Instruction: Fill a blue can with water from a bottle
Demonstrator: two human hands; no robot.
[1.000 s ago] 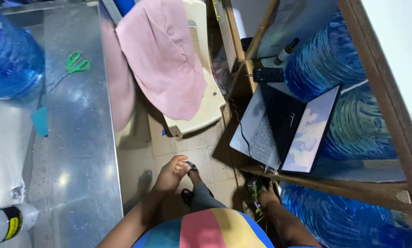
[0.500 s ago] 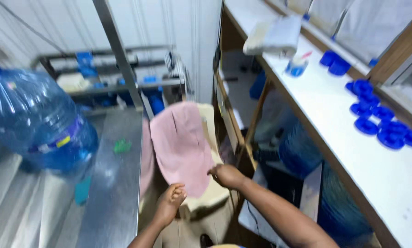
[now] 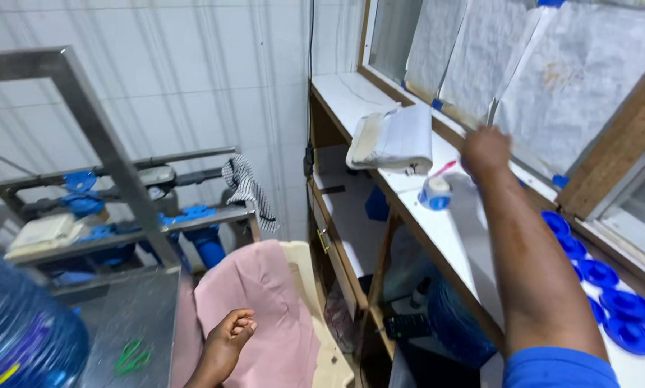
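My right hand [image 3: 485,149] reached far over the bench [image 3: 444,237], grip unclear, past the tape roll [image 3: 435,192]; left hand [image 3: 230,334] curled empty.

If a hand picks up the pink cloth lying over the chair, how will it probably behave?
The pink cloth probably goes floppy, since it drapes over the chair in soft folds. It looks thin, so likely light. The left hand rests at its edge, loosely curled.

Blue short sleeve; bare forearms and hands.

Right hand [image 3: 485,151] has lifted over the white counter [image 3: 452,237].
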